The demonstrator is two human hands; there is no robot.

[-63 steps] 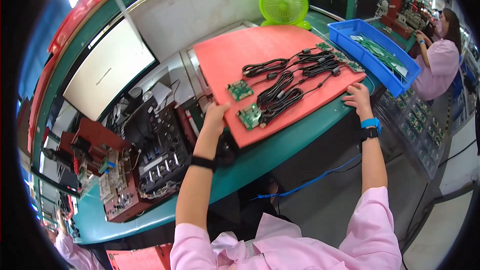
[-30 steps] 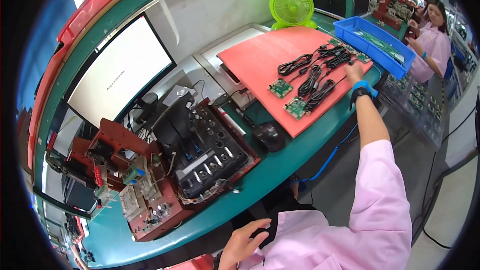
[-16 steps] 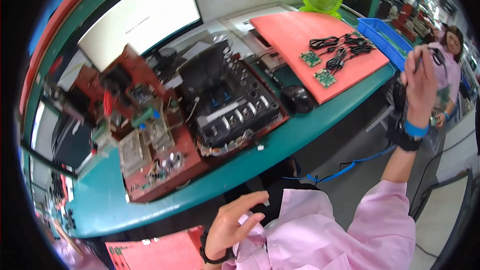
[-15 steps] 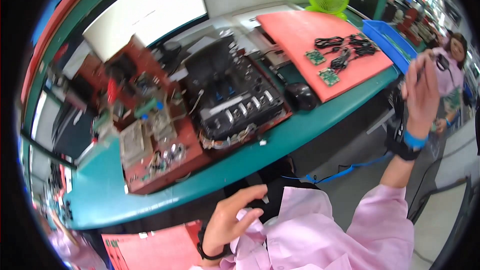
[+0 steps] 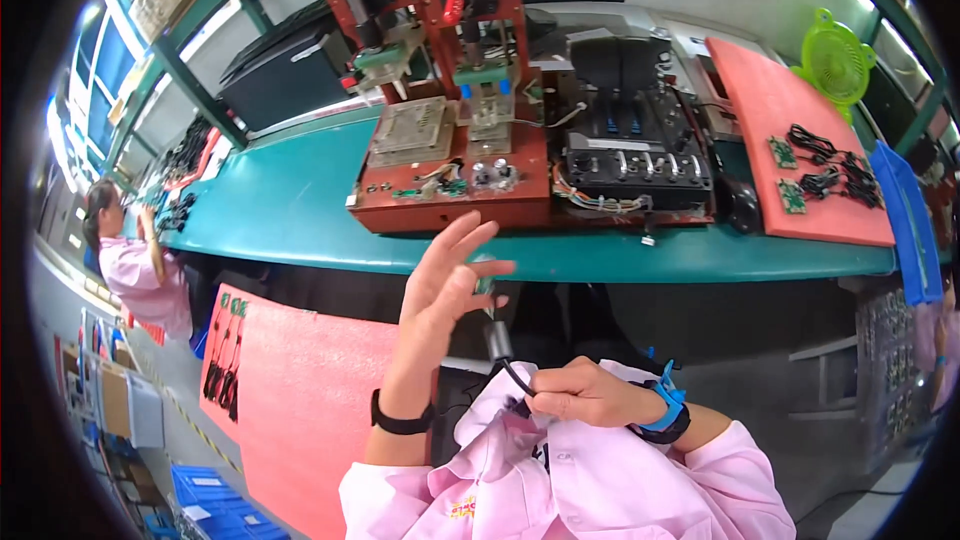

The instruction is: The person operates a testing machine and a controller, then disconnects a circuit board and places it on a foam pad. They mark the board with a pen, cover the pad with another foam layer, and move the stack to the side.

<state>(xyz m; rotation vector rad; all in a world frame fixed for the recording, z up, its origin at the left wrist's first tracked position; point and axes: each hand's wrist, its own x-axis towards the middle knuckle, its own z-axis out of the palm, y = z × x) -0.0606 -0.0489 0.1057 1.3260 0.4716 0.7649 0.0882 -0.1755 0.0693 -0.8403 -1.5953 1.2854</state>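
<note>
My left hand is raised in front of the bench edge, its fingers spread. A small green circuit board shows just behind those fingers; whether they touch it is hard to see. From the board's side hangs a black cable with a grey cylindrical sleeve around it. My right hand, at chest height, is closed in a pinch on this cable below the sleeve. On the bench ahead stands a red test fixture with two upright presses.
Right of the fixture are a black device with knobs and a mouse. Boards and black cables lie on a pink foam sheet, beside a blue tray. Another pink sheet lies at lower left; a co-worker sits far left.
The view has swung left. My right hand, raised at far right before with its fingers stretched, now grips the cable in front of my chest. My left hand has risen beside the small board.
</note>
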